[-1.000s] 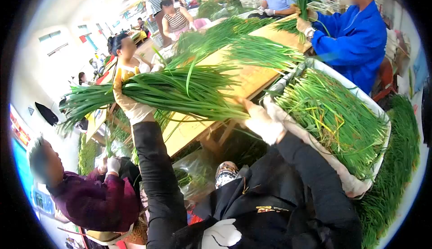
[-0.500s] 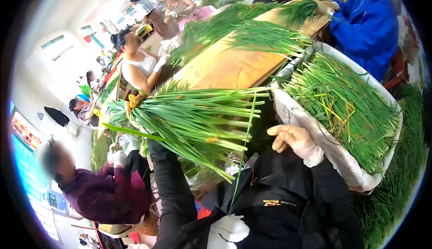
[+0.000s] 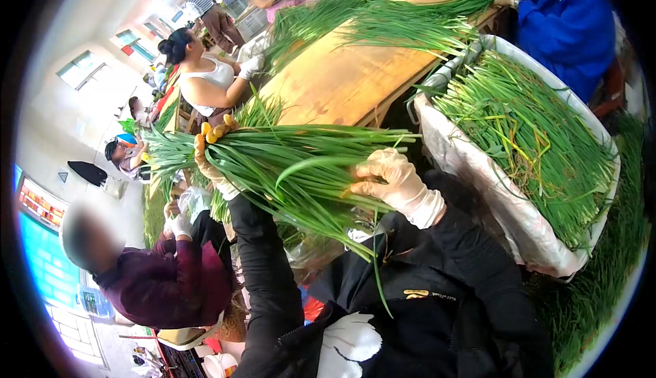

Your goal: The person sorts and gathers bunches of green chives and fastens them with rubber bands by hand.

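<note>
A thick bunch of long green Chinese chives (image 3: 301, 149) lies sideways in front of my chest, pale stalk ends to the right. My left hand (image 3: 217, 147), gloved with yellow-orange fingertips, is wrapped round its leafy part. On the stalk side, my right hand (image 3: 400, 183) in a thin whitish glove has its fingers bent and closed at the bunch's lower edge. A curved leaf arches over the bunch toward those fingers; the exact pinch point is partly hidden. Loose strands hang below, against my black jacket (image 3: 424, 262).
At the right, a white-lined crate (image 3: 601, 221) holds many chives. More chives lie along a wooden table (image 3: 342, 84). A co-worker in blue (image 3: 567, 30) handles chives at the far right; another in maroon (image 3: 164, 282) sits at the left. Cut greens cover the right-hand floor.
My right hand has moved up and left from beside the crate to the bunch, its fingers now at the stalks. The left hand keeps its hold. A leaf now arches over the bunch.
</note>
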A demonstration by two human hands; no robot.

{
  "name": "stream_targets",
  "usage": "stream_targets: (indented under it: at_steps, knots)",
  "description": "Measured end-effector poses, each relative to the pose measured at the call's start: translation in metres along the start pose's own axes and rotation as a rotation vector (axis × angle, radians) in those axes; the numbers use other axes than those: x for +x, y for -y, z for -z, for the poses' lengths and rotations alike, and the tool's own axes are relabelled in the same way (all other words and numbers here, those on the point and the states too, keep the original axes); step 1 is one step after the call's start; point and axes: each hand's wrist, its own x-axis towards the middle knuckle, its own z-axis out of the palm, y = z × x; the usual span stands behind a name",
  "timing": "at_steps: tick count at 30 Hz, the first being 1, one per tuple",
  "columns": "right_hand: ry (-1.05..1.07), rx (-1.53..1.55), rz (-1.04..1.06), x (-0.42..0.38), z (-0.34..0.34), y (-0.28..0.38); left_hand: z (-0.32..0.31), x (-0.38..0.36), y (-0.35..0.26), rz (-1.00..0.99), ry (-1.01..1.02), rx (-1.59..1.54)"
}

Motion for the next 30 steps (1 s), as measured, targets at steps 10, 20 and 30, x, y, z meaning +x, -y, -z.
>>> stream_targets:
  at_steps: [10,20,30]
  knots:
    - [-0.032,-0.454,0.305,0.012,0.01,0.016,-0.001,-0.004,0.012,-0.084,-0.208,-0.011]
    - [0.034,-0.384,0.675,0.012,0.035,0.008,0.0,0.008,-0.005,0.026,-0.126,-0.004]
    - [0.207,0.036,-0.366,-0.087,0.078,-0.08,0.011,-0.01,-0.06,-0.02,-0.13,0.181]
